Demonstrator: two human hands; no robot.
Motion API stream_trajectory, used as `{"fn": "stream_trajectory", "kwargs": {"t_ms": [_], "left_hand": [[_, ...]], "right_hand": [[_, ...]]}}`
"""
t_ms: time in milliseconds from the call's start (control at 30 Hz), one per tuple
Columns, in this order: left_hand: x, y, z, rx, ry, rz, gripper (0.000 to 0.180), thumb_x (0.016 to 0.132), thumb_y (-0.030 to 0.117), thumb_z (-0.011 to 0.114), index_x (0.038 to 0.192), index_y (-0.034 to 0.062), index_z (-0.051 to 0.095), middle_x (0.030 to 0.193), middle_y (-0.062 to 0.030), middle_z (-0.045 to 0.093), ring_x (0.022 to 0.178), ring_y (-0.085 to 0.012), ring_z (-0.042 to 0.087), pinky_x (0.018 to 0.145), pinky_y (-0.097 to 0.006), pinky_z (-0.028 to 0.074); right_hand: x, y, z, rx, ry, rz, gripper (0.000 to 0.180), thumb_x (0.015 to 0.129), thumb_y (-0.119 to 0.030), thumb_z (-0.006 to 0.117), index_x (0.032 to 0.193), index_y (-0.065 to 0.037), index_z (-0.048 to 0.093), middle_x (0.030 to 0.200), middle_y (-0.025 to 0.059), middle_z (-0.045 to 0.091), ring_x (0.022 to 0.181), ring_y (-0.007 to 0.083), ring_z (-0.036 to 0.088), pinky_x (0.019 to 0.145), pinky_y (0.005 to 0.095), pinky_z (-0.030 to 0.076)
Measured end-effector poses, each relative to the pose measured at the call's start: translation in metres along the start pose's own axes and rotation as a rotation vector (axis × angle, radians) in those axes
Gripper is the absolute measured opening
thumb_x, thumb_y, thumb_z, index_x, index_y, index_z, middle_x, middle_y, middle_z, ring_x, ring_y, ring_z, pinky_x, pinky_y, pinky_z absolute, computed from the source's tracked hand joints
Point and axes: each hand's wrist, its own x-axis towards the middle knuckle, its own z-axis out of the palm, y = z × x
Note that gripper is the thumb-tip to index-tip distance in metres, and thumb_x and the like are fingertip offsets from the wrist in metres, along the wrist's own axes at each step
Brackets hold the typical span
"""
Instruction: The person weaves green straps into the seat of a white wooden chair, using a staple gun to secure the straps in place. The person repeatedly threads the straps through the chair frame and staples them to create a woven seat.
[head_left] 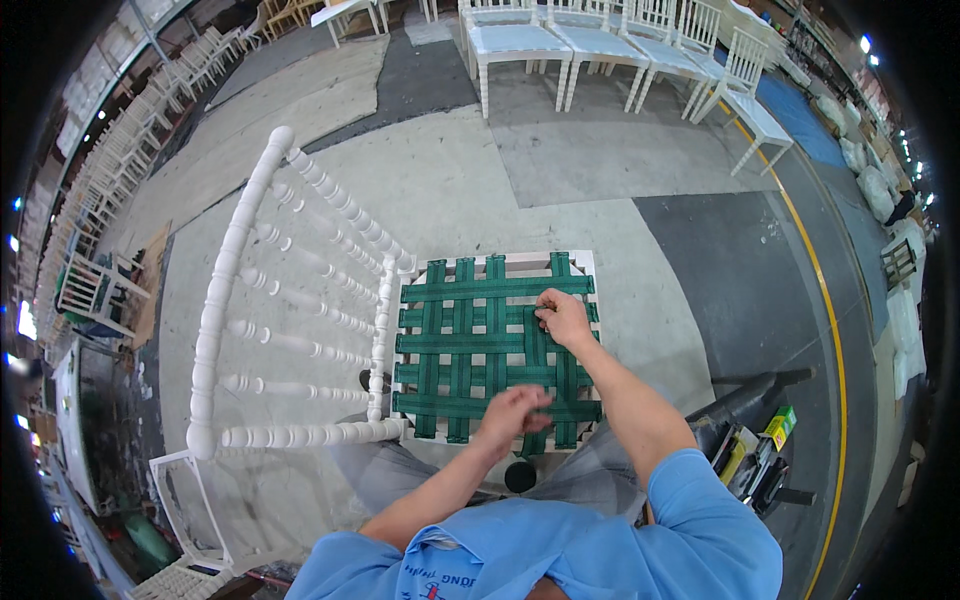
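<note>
In front of me stands a white chair frame with turned, beaded posts and spindles; its back (225, 260) is on the left. Woven green webbing straps (475, 345) cross its seat in both directions. My right hand (563, 318) is closed at the far right of the seat, its fingertips pinching the upper end of a lengthwise green strap (535, 350). Over the near part of the same strap is my left hand (513, 418), smeared by motion, so its grip does not show. A dark roll (520, 477) sits between my legs, just below the seat's near edge.
An open box of tools and small packages (755, 460) stands to my right, on a dark support. White chairs with pale seats (520, 42) line the far side, and more chairs (130, 140) stand far left. A white chair frame (185, 510) is at lower left.
</note>
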Motion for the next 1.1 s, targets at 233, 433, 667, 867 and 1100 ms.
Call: {"fn": "stream_trajectory", "kwargs": {"t_ms": [233, 433, 667, 867, 1100], "left_hand": [[0.103, 0.067, 0.006, -0.784, 0.016, 0.063, 0.041, 0.111, 0.035, 0.050, 0.141, 0.0076, 0.046, 0.128, -0.0175, 0.051, 0.101, -0.0367, 0.069, 0.098, -0.055, 0.059], [0.139, 0.077, 0.010, -0.857, 0.070, 0.094, 0.047, 0.110, 0.050, 0.048, 0.140, 0.0131, 0.051, 0.129, -0.0160, 0.044, 0.090, -0.0298, 0.062, 0.095, -0.051, 0.056], [0.164, 0.086, 0.009, -0.809, 0.121, 0.047, 0.055, 0.107, 0.062, 0.045, 0.132, 0.0175, 0.065, 0.123, -0.0112, 0.041, 0.084, -0.0202, 0.044, 0.087, -0.039, 0.051], [0.168, 0.087, 0.007, -0.847, 0.155, -0.002, 0.053, 0.106, 0.062, 0.048, 0.126, 0.0175, 0.069, 0.113, -0.0095, 0.045, 0.086, -0.0200, 0.045, 0.084, -0.037, 0.050], [0.120, 0.093, 0.006, -0.492, 0.221, -0.115, 0.037, 0.105, 0.031, 0.060, 0.136, 0.0119, 0.063, 0.124, -0.0144, 0.058, 0.095, -0.0225, 0.062, 0.083, -0.045, 0.058]], "right_hand": [[0.014, 0.016, -0.003, -0.195, 0.008, -0.157, 0.016, 0.082, -0.002, 0.078, 0.096, -0.004, 0.073, 0.092, 0.0108, 0.069, 0.082, 0.0267, 0.071, 0.073, 0.0399, 0.056], [0.009, 0.027, -0.016, -0.328, -0.017, -0.118, 0.018, 0.083, -0.012, 0.078, 0.101, -0.010, 0.080, 0.098, 0.0142, 0.068, 0.093, 0.0352, 0.069, 0.084, 0.0443, 0.055], [0.033, 0.017, -0.021, -0.408, 0.049, 0.019, 0.023, 0.091, -0.028, 0.076, 0.103, -0.009, 0.082, 0.102, 0.0182, 0.076, 0.099, 0.0379, 0.073, 0.090, 0.0469, 0.057], [0.053, 0.010, 0.002, -0.522, -0.017, 0.251, 0.028, 0.086, -0.031, 0.080, 0.101, -0.008, 0.083, 0.104, 0.0205, 0.077, 0.101, 0.0381, 0.075, 0.090, 0.0474, 0.059], [0.076, 0.013, -0.007, 0.604, 0.002, 0.710, 0.026, 0.095, -0.024, 0.076, 0.075, -0.013, 0.063, 0.063, -0.0027, 0.055, 0.054, 0.0136, 0.051, 0.050, 0.0336, 0.041]]}}
